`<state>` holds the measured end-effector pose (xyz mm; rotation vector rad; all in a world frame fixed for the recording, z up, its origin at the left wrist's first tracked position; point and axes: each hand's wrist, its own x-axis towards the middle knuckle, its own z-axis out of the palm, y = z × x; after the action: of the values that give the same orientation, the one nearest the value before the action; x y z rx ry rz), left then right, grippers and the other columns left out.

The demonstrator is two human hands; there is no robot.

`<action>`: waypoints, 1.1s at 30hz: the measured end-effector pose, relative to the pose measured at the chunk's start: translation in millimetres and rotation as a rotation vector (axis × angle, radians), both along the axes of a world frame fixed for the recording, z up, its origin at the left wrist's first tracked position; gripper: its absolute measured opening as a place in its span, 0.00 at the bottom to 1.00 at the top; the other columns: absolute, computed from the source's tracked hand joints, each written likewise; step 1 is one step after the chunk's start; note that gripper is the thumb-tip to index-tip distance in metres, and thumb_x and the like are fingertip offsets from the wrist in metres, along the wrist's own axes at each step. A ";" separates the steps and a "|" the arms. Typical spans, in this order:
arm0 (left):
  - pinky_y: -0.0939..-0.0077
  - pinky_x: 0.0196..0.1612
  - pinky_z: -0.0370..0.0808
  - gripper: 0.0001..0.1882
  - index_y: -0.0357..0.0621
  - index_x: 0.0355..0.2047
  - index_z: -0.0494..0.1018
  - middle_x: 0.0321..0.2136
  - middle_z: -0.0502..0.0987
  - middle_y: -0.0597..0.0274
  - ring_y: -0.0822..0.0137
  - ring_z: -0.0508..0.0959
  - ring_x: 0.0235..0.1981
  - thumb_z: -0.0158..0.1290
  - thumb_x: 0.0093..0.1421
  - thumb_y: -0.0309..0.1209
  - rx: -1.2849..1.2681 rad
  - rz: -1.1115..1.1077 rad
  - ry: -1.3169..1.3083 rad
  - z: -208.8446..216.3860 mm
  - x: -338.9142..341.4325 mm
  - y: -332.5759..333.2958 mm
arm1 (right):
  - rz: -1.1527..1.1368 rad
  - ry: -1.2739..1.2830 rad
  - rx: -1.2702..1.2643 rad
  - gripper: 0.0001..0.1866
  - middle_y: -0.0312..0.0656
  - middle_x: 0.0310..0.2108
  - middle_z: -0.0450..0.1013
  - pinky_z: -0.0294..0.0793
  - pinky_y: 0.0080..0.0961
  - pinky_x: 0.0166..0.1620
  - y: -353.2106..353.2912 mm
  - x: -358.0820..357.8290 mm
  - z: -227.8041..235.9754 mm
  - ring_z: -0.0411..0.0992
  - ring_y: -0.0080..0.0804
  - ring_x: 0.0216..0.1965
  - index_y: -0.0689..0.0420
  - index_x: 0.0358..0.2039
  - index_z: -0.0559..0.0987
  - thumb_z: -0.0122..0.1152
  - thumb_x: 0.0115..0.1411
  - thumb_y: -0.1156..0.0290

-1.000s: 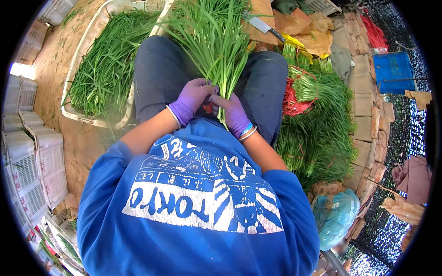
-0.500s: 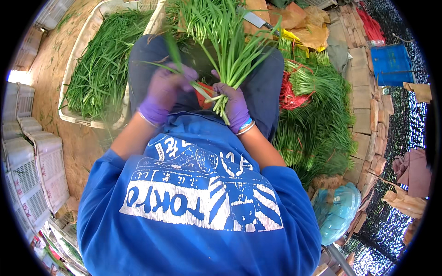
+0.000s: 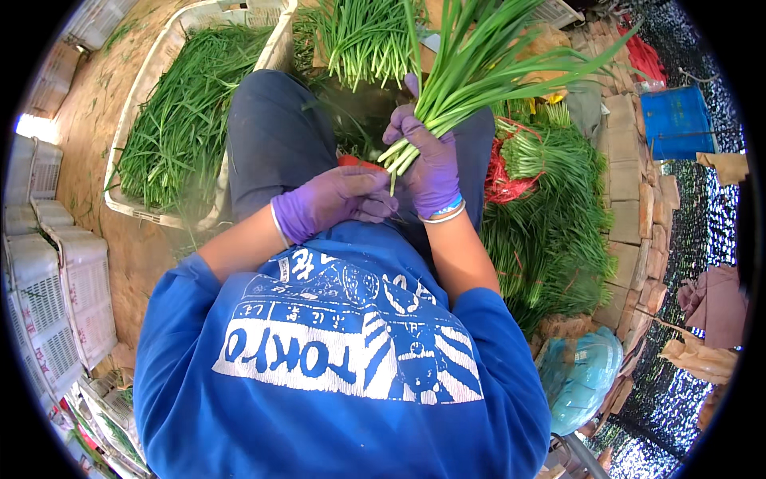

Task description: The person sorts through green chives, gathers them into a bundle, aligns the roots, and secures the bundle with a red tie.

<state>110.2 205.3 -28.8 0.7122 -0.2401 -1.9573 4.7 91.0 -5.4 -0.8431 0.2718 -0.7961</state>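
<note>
My right hand (image 3: 431,152), in a purple glove, is closed round the stem ends of a bunch of garlic chives (image 3: 463,96). The bunch tilts up to the right, its long green leaves fanning out. Just below the pale cut ends, my left hand (image 3: 343,201), also gloved in purple, has its fingertips pinched together. Whatever may be between those fingers is too small to make out. Between my knees, a red-orange object (image 3: 359,162) shows partly behind the hands. More loose garlic chives (image 3: 367,44) lie straight ahead, beyond my knees.
To the left stands a white plastic crate (image 3: 124,108) heaped with loose chives. Tied chive bundles (image 3: 542,215) are piled at my right, with red netting (image 3: 504,172) on them. Farther right are bricks (image 3: 626,160), a blue container (image 3: 678,120) and a teal plastic-wrapped bundle (image 3: 578,375).
My left hand has moved right and down, close to the stem ends; the leaf it held is gone from it. My right hand has risen and tilted the bunch rightward.
</note>
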 end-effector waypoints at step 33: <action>0.80 0.26 0.70 0.13 0.38 0.29 0.74 0.19 0.74 0.60 0.72 0.73 0.21 0.58 0.47 0.34 -0.315 0.288 -1.046 34.0 36.4 11.7 | 0.252 0.120 0.019 0.29 0.47 0.41 0.69 0.69 0.31 0.46 7.7 -13.2 10.6 0.70 0.36 0.41 0.61 0.55 0.56 0.52 0.54 0.75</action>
<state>146.5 217.0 5.2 1.4077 -0.9841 -1.0865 -8.5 98.7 5.2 -0.8886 0.2725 -0.5082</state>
